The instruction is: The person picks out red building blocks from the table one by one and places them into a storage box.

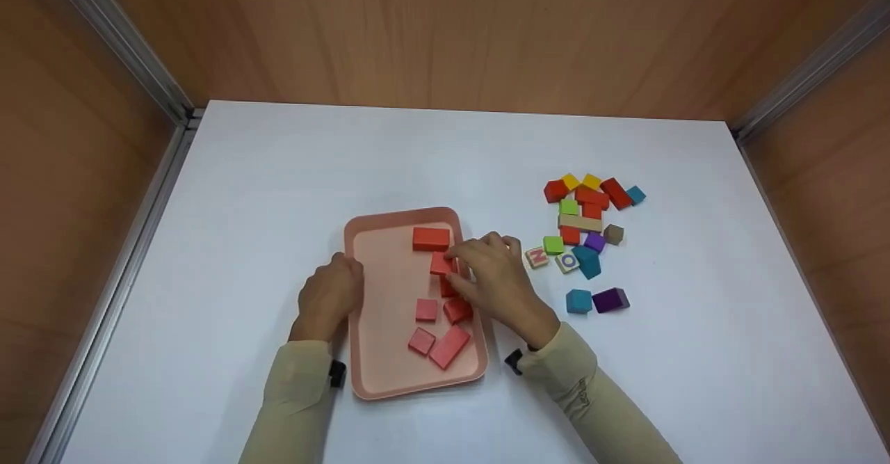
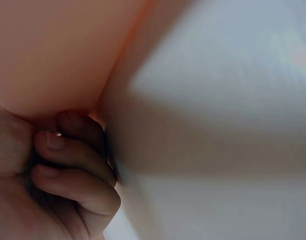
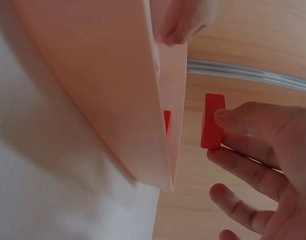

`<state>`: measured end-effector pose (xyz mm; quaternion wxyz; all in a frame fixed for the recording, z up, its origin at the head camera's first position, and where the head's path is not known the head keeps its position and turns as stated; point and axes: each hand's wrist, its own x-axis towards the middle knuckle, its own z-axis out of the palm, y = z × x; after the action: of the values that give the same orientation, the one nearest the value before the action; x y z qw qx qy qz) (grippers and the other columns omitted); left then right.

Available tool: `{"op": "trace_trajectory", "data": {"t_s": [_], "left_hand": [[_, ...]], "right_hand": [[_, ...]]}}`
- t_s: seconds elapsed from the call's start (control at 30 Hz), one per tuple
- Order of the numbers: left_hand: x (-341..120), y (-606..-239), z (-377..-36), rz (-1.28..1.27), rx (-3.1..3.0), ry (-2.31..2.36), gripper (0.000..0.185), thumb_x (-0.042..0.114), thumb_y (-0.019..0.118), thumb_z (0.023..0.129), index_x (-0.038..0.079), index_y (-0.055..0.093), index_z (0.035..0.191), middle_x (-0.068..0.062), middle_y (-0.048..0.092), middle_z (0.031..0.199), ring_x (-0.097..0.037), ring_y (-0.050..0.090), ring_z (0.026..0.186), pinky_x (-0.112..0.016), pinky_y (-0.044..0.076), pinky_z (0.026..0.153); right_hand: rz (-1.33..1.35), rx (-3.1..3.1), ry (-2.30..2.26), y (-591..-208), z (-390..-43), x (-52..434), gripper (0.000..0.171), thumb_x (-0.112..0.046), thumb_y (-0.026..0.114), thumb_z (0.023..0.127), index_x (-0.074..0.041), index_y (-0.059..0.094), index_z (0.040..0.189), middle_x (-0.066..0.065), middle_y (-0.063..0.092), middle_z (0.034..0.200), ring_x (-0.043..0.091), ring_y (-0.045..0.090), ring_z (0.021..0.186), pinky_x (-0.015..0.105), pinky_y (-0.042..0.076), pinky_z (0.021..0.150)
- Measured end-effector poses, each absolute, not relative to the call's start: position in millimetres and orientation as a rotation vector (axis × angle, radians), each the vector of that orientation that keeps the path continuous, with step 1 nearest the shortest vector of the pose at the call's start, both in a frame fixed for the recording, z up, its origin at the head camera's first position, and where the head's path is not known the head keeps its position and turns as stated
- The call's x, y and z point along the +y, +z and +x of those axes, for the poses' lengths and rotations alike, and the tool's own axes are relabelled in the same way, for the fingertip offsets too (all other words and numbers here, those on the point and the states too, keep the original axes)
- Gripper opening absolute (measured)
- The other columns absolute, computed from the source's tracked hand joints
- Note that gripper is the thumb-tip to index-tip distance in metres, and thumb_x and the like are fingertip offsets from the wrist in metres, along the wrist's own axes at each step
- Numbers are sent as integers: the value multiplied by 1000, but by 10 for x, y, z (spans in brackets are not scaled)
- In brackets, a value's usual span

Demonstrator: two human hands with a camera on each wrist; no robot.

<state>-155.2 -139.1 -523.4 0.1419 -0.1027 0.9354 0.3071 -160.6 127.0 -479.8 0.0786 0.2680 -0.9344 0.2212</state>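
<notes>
Sorting well advanced: six red blocks lying in the pink tray point(image 1: 361, 241), right hand point(image 1: 497, 280) pinching a seventh, red block point(image 1: 440, 263), over it; left hand point(image 1: 330, 297), fingers curled, steadying the rim; three reds waiting in the mixed pile point(image 1: 591, 220).

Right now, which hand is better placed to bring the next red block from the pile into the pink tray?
The right hand, probably. It is on the side of the pile of coloured blocks and already pinches a red block over the pink tray. The left hand rests curled against the tray's far edge.

Pink tray point(image 1: 389, 380), red blocks point(image 1: 431, 238) inside; loose pile point(image 1: 587, 220) multicoloured (yellow, green, teal, purple); white table point(image 1: 278, 172).
</notes>
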Motion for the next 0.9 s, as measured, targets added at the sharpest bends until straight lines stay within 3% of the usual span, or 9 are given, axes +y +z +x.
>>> {"op": "trace_trajectory", "data": {"t_s": [0.4,0.9], "left_hand": [[-1387,-5245,-1563,-288,2715,894,43,29,25,106,-1,54,99,-15,54,71,-29,54,58,-38,41,49],[-1388,-5254,-1568,-290,2703,885,44,29,23,106,-2,54,99,-15,55,71,-30,54,60,-38,41,49]], "right_hand": [[947,-2861,592,-5006,-1610,1134,17,-29,75,91,-20,72,105,-6,71,106,19,51,95,49,35,91],[965,-2942,481,-5130,-1583,1042,14,-28,75,91,-20,70,101,-5,70,97,22,52,92,47,36,83]]}}
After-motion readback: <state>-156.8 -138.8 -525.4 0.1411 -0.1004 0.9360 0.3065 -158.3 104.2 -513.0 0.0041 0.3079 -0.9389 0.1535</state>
